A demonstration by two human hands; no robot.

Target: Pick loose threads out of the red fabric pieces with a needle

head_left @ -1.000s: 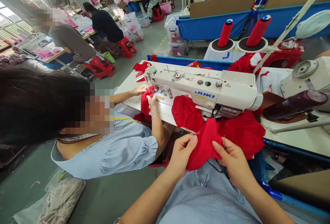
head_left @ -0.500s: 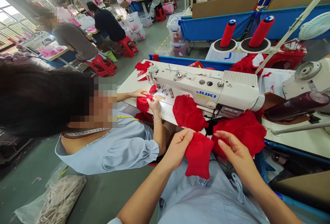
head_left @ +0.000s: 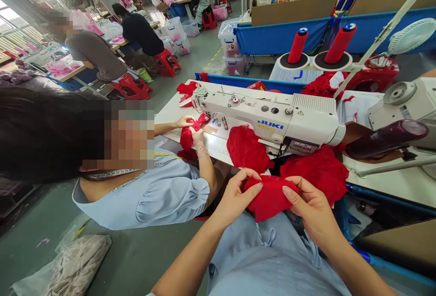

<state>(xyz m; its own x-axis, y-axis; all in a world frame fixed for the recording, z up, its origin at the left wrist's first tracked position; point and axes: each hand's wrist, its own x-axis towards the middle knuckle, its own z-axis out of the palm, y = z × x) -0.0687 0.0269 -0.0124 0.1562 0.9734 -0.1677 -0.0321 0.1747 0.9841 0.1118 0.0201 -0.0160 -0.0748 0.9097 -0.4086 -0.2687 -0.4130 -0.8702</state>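
My left hand (head_left: 236, 198) and my right hand (head_left: 308, 207) both pinch a small red fabric piece (head_left: 270, 196) over my lap, thumbs pressed on its top edge. A thin needle or pin sticks up by my right fingers. Just beyond lie heaps of red fabric (head_left: 247, 148) at the table's near edge, under a white JUKI sewing machine (head_left: 272, 116). A co-worker in a light blue top (head_left: 153, 191) sits to my left, feeding red cloth (head_left: 190, 134) at the machine's needle end with both hands.
Two red thread cones (head_left: 298, 43) stand behind the machine, with a white fan (head_left: 412, 34) at right. A dark red bottle-like object (head_left: 388, 139) lies on the table at right. A bag of pale cord (head_left: 73, 264) sits on the floor. Other people work at benches on red stools (head_left: 131, 87).
My right hand has closed back onto the red piece, which hung from my left hand alone a moment ago. The piece is now bunched between both hands. The co-worker's hands shifted slightly.
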